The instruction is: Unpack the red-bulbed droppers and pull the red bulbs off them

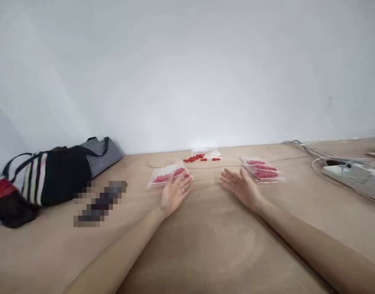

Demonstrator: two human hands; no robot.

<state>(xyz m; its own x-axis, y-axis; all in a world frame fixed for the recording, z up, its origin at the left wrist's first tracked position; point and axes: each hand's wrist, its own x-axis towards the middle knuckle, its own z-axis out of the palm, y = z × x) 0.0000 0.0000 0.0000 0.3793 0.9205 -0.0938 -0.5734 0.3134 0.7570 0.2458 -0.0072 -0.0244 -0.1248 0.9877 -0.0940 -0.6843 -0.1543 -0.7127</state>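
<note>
My left hand lies open on the tan table, fingers stretched out, its fingertips touching a clear bag of small red pieces. My right hand is open too, palm turned inward, resting just left of a stack of clear bags with red pieces. Neither hand holds anything. Beyond them, near the wall, lie several loose red pieces beside some empty clear bags.
A black bag with striped panels sits at the left by the wall, with a dark blurred object in front of it. At the right lie white cables and a plastic-wrapped item. A white wall runs along the table's far edge.
</note>
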